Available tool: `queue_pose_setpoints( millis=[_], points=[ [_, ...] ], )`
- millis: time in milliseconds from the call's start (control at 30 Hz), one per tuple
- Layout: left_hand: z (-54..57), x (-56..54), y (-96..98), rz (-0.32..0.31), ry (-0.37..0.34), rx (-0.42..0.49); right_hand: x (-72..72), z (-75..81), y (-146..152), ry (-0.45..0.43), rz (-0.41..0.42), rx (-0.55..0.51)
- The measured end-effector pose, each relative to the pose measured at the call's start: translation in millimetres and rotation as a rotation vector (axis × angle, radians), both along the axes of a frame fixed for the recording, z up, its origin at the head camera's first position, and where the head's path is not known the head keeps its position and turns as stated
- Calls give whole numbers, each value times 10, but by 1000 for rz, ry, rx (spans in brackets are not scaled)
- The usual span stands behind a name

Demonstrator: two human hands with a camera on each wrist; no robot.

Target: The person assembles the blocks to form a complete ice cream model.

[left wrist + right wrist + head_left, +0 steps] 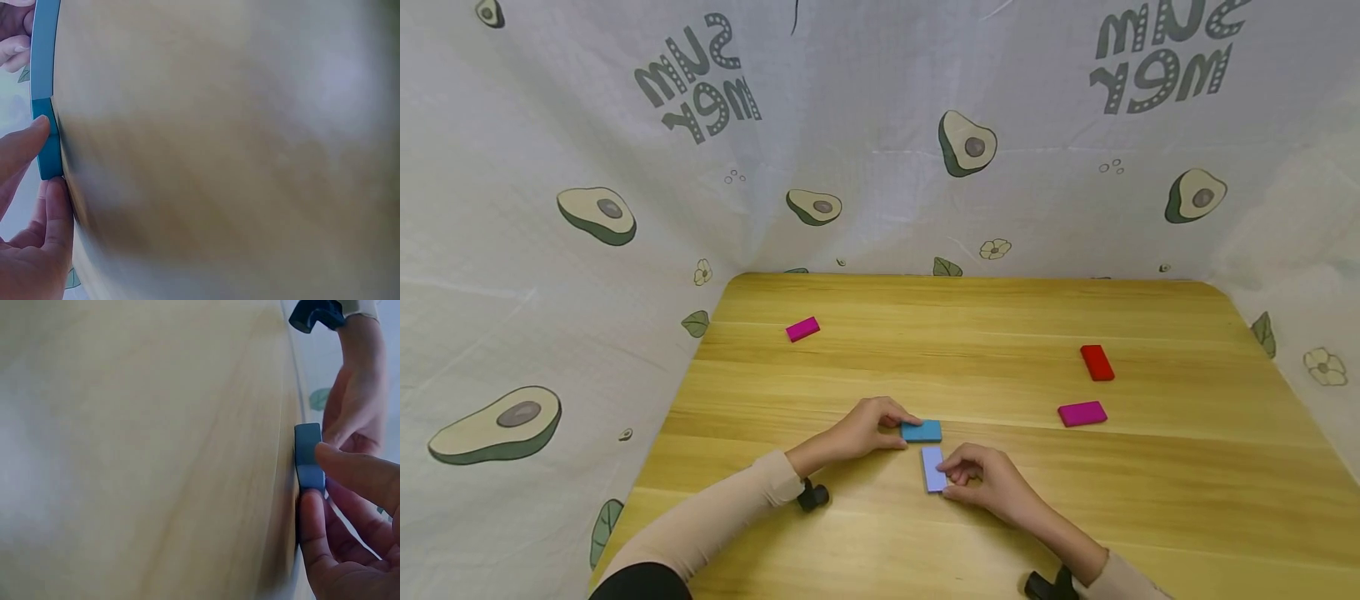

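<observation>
A blue rectangular block [922,431] lies flat on the wooden table, its long side running left to right. My left hand [867,429] pinches its left end, forefinger at the upper edge and thumb at the lower corner. Just below it lies a lavender block [933,471], turned lengthwise toward me, a narrow gap between the two. With thumb and forefinger my right hand [988,483] holds the lavender block by its right side. In the left wrist view, the left fingertips [41,122] touch the teal-looking face of the blue block.
A magenta block [802,329] sits at the table's far left. Off to the right lie a red block [1097,363] and, nearer, another magenta block [1082,414]. Behind the table [925,350] hangs a white cloth [880,100] printed with avocados.
</observation>
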State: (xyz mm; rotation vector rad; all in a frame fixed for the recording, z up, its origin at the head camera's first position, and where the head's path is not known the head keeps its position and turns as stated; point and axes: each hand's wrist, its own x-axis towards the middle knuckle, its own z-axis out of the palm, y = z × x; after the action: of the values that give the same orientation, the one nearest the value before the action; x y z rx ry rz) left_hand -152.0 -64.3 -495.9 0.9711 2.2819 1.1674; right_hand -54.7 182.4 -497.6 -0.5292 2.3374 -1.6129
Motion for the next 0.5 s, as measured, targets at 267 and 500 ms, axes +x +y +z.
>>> queue_pose_setpoints(
  millis=[267,500],
  points=[
    [-3,8,16,-3,-3,12,-29,5,-26,9,0,15],
    [15,8,25,-16,7,17,-66,-10,-57,-1,-6,32]
  ],
)
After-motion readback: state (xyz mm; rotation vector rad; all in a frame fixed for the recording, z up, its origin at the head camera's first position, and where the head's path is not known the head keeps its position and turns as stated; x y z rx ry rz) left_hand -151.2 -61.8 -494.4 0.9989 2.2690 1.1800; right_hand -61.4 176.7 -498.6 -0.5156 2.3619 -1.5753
